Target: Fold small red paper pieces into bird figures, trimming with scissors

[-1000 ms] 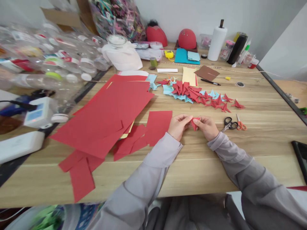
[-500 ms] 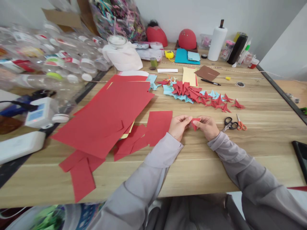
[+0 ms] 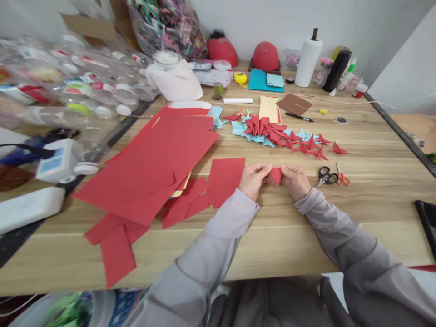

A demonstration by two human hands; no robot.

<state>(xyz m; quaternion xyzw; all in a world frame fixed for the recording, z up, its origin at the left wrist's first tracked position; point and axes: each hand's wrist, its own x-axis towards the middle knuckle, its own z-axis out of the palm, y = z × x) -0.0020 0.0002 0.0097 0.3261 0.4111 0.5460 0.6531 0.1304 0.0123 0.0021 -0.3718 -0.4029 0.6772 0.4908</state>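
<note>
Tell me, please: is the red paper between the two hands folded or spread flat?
Folded: the red paper forms a small creased triangle, pinched between the left hand and the right hand.

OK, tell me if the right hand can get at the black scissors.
Likely yes: the black scissors lie close beside the right hand, nothing visibly between, though it is pinching folded red paper.

The folded paper (image 3: 276, 176) is red, the sleeves (image 3: 221, 222) plain grey, the pen (image 3: 299, 116) black, the worktop (image 3: 286, 245) tan with streaky wood grain.
</note>
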